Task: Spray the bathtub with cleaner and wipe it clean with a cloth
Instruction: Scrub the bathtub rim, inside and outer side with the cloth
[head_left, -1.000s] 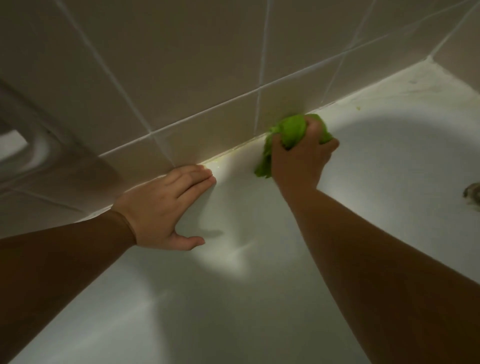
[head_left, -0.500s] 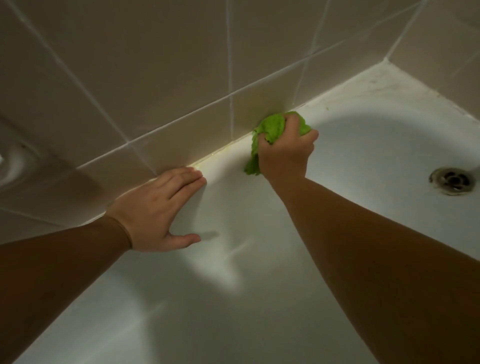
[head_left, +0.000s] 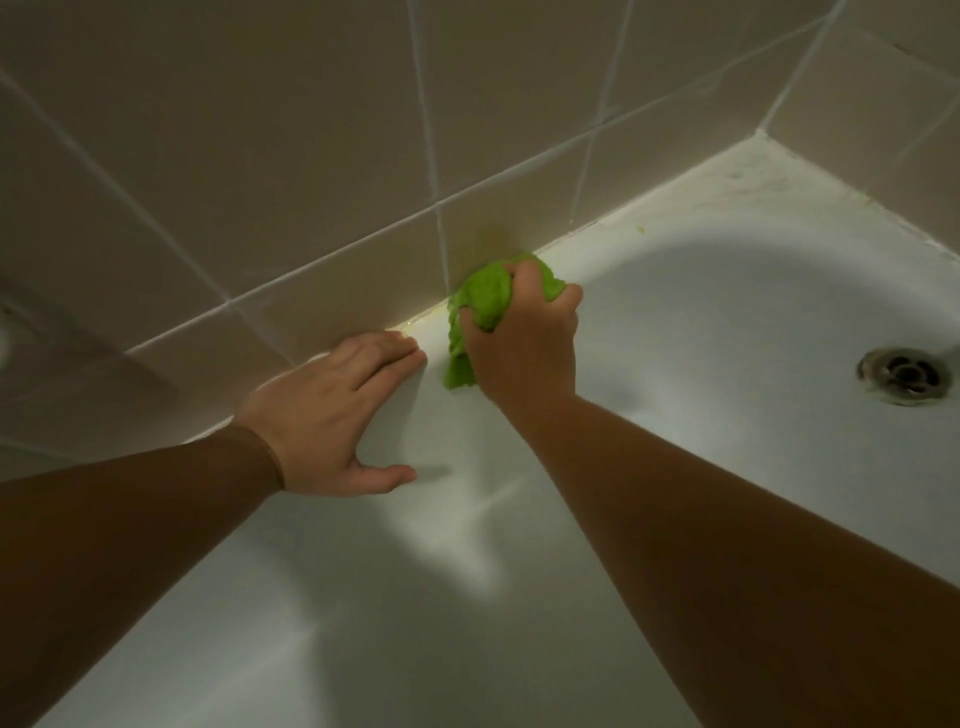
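Just right hand (head_left: 524, 343) bunching cloth (head_left: 480, 296) at bathtub (head_left: 675, 338) rim, wall-side.

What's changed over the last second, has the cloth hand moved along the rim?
The right hand, gripping the green cloth, slid along the tub rim toward the left hand, closing the gap. The left hand stayed flat on the rim by the wall. Nothing was let go.

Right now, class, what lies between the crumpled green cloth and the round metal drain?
Only bare white bathtub enamel lies between cloth and drain, per the head view.
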